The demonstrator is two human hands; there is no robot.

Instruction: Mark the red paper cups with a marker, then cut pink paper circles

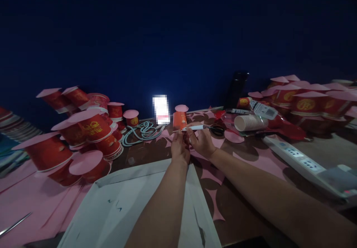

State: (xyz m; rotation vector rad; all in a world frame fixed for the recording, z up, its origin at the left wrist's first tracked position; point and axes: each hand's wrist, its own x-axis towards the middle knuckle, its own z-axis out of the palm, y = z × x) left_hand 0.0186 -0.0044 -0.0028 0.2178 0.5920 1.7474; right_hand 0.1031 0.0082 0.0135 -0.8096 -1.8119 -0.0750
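Observation:
In the middle of the head view, my right hand (203,141) is closed around a white pen (197,127), its tip pointing left. Close beside it, my left hand (180,147) has its fingers pinched together near the pen's tip; what they hold is too small and dim to make out. Just beyond my fingertips is an upside-down red paper cup (178,119) with a pink paper disc (181,108) on top. I cannot tell whether my left fingers touch its rim. Black-handled scissors (216,129) lie right of the pen.
A white box lid (134,199) lies under my left forearm. Red cups with pink discs are piled left (95,129) and right (309,105). A lit phone (161,108), coiled cable (139,133), cup stack (248,123), power strip (304,162) and pink paper scraps (214,203) surround the hands.

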